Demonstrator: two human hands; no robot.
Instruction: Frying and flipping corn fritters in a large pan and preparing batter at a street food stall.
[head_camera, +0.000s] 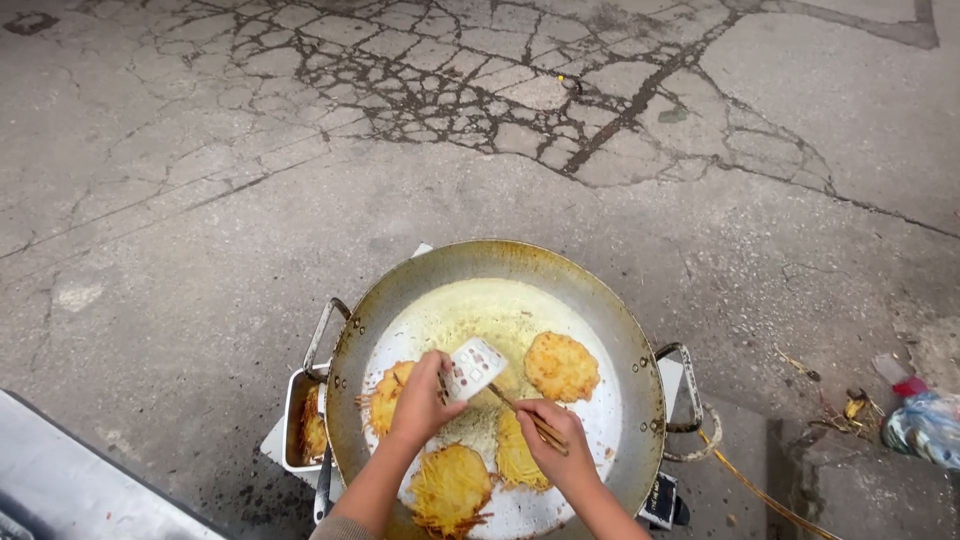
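Head view is filled by a wide metal wok (600, 300), which serves as the landmark for everything else. Pale oil (470, 310) is pooled across its floor, and four golden shredded fritters are seen lying in it. One round fritter (561, 366) is placed right of the wok's centre, apart from the hands. A second fritter (383, 397) is found at the left side of the wok, partly covered by the left hand (422, 400). A third fritter (449, 489) is set at the near edge of the wok, between the two forearms, and a fourth fritter (514, 455) lies just right of it, touching the underside of the right hand (556, 441).

The left hand is closed around the handle of a white perforated spatula (474, 366), whose blade is held tilted above the middle of the wok. The right hand is closed on a pair of wooden chopsticks (515, 406); their tips are pointed up and left, towards the spatula blade, and are seen just beneath it.

A loop handle (686, 385) is fixed on the wok's right rim and another on its left. Left of the wok, a small metal tray (298, 425) holding more fried pieces is seen partly hidden under the rim. Cracked concrete ground (500, 90) is spread beyond the wok, and litter (925, 425) is piled well to its right.
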